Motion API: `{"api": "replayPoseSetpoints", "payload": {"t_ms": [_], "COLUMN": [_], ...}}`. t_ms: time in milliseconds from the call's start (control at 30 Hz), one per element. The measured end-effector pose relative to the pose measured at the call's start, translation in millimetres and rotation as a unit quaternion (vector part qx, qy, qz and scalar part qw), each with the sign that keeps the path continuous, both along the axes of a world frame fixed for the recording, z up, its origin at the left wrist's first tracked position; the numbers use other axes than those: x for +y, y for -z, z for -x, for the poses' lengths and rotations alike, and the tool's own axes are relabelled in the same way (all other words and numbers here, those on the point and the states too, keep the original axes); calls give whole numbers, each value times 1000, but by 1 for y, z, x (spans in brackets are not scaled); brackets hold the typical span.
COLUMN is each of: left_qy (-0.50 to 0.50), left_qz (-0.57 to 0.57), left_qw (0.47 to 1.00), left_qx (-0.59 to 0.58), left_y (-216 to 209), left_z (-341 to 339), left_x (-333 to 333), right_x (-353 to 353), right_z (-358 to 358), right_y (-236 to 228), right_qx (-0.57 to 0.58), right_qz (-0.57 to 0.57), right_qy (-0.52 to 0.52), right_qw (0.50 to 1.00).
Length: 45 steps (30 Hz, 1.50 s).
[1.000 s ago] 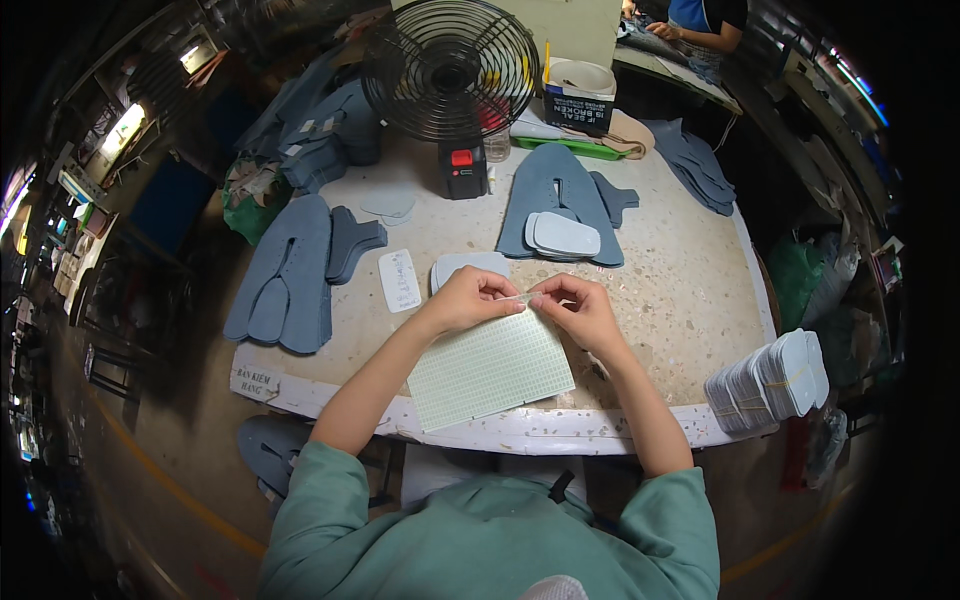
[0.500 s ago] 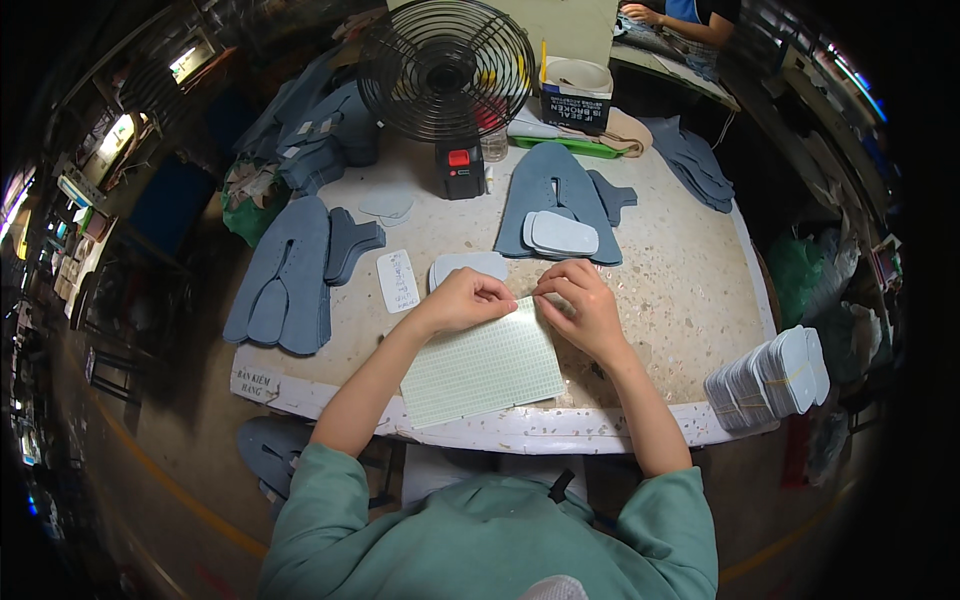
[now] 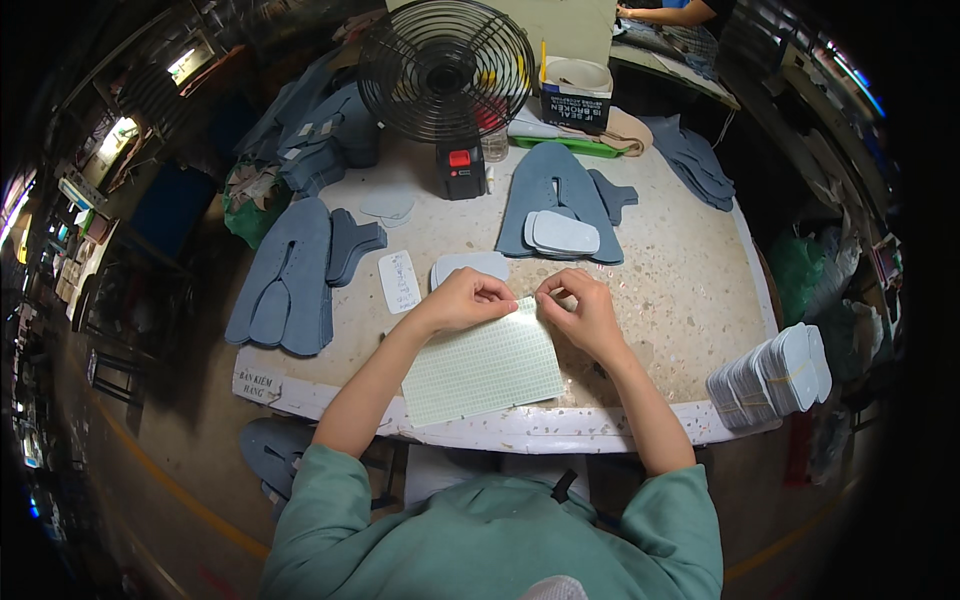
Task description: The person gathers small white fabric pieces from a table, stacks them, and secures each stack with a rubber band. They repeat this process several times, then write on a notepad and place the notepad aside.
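Note:
A pale green sheet of small printed labels point(image 3: 485, 365) lies slanted at the table's front edge. My left hand point(image 3: 470, 300) is closed in a pinch at its far edge, close to the right corner. At that corner, thumb and forefinger of my right hand point(image 3: 580, 308) are pinched together; whether a single label sits between them is too small to see. Just beyond my left hand, partly covered by it, is a short stack of light grey rounded pads point(image 3: 470, 265). A white card with handwriting point(image 3: 399, 281) lies to its left.
Blue-grey shoe-upper pieces point(image 3: 285, 280) are stacked at left, with more point(image 3: 540, 180) at the back under pale pads point(image 3: 563, 233). A banded pile of pads point(image 3: 765, 378) stands front right. Behind are a black fan point(image 3: 445, 75) and a box point(image 3: 577, 95). Another person's arm point(image 3: 665, 14) shows at far right.
The fingers of my right hand have curled in more, still by the sheet's corner. My left hand stays almost where it was. The far person's arm has shifted.

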<state>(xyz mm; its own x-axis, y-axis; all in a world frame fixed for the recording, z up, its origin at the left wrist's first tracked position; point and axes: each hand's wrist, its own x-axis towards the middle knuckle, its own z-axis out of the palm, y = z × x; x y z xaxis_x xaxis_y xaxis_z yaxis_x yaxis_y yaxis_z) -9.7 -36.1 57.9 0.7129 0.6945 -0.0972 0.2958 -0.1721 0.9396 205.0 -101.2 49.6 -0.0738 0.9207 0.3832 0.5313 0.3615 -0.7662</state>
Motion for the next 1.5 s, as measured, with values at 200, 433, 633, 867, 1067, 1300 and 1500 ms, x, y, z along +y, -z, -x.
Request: {"api": "replayPoseSetpoints", "payload": {"t_ms": [200,433,633,867,1067,1300,1500], "left_qy": [3,6,48,20,26,32,-2], "left_qz": [-1,1,-53,-14,7,-5,29], "left_qw": [1000,1000,997,999,1000,999,999], "left_qx": [8,-7,18,32,13,21,16], "left_y": [3,9,12,15,12,9,8], "left_z": [1,2,-1,-5,-5,-5,-8], "left_x": [1,2,-5,0,-2,-3,-5], "right_x": [0,-4,-9,-5,-6,-4,-6], "right_z": [4,10,15,10,12,12,15], "right_y": [0,-5,-6,-7,-2,-1,0], "right_qx": [77,27,140,127,49,17,21], "right_qz": [12,-42,144,72,37,9,-2], "right_qy": [5,-27,-62,-51,-46,-35,-13], "right_qw": [997,998,978,988,997,999,1000]}}
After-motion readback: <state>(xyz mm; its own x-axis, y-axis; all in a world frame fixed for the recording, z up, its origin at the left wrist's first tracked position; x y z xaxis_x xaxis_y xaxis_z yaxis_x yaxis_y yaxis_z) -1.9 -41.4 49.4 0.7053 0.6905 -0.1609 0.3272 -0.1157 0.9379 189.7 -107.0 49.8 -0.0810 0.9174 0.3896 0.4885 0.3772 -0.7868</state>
